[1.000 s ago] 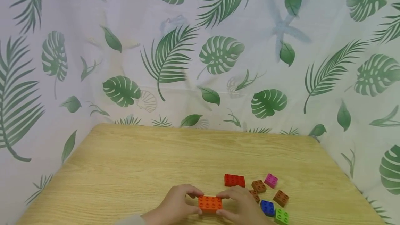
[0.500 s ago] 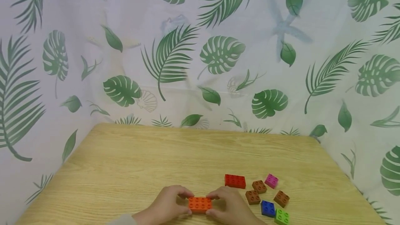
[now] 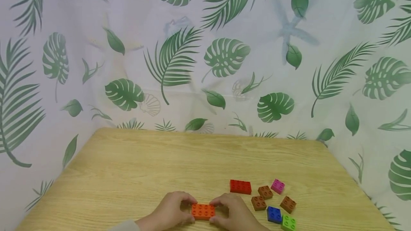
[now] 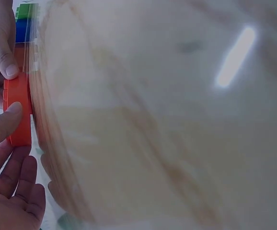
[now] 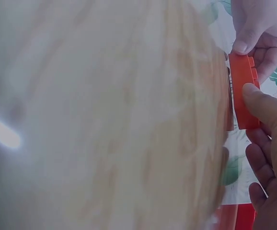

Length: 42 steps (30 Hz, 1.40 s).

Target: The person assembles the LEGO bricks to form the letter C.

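An orange toy building brick (image 3: 203, 211), studs up, is held between both hands near the table's front edge. My left hand (image 3: 171, 209) pinches its left end with thumb and fingers, and my right hand (image 3: 233, 211) pinches its right end. In the left wrist view the orange brick (image 4: 18, 110) has a thumb on its side, with the other hand at its far end. The right wrist view shows the orange brick (image 5: 244, 91) at the table surface, gripped from both ends; whether it touches the table is hard to tell.
Right of the hands lie a red brick (image 3: 240, 186), several brown bricks (image 3: 258, 203), a pink brick (image 3: 277, 186), a blue brick (image 3: 274, 215) and a lime green brick (image 3: 288, 222). Behind the wooden table (image 3: 160, 159) hangs a leaf-patterned cloth (image 3: 192, 60).
Both hands have moved left with the orange brick between them, mostly in the first half second. A brown brick partly hidden by the right hand is now fully visible.
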Available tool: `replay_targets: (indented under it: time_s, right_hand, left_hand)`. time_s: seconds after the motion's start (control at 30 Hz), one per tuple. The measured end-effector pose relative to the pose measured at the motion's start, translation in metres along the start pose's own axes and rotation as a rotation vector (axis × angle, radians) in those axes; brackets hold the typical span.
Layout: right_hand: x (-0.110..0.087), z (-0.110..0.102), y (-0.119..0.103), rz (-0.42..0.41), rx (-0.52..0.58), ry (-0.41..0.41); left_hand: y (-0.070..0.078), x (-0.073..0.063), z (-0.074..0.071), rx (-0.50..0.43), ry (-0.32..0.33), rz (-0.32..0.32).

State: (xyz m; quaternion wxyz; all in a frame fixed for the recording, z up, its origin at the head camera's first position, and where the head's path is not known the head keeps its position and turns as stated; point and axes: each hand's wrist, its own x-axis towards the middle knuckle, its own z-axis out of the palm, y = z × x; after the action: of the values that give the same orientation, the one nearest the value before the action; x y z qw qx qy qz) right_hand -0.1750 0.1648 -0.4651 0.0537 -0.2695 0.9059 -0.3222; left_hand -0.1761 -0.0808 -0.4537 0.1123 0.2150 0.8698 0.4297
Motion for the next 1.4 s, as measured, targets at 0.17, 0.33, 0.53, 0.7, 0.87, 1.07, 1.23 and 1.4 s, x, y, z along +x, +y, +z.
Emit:
replay_targets:
  time_s: [0.17,0.33,0.53,0.7,0.87,1.07,1.23,1.4]
  right_hand:
    - [0.001,0.0,-0.001,0.005,0.014,-0.017]
    - [0.001,0.0,-0.001,0.015,0.029,-0.029]
    - [0.002,0.001,0.0,0.039,0.036,-0.028]
    - [0.0,0.0,-0.003,0.095,0.05,-0.032]
    - [-0.004,-0.004,-0.007,0.146,0.086,-0.027]
    - [-0.012,-0.012,-0.007,0.147,0.126,0.016]
    - [-0.023,-0.019,-0.003,0.101,0.08,0.054]
    - [-0.035,-0.026,0.006,0.009,0.021,0.114]
  left_hand:
    - [-0.001,0.001,0.001,0.007,-0.007,-0.007]
    - [-0.002,0.001,0.0,0.007,-0.017,-0.006]
    - [-0.003,0.001,0.0,0.016,-0.015,0.011]
    - [-0.004,0.001,0.0,0.004,-0.015,0.01]
    - [-0.004,0.001,0.0,-0.001,-0.017,0.01]
    - [-0.004,0.002,0.0,0.001,-0.023,0.016]
    - [-0.005,0.003,0.0,-0.016,-0.033,0.004]
    - [-0.005,0.002,-0.001,-0.026,-0.036,0.0]
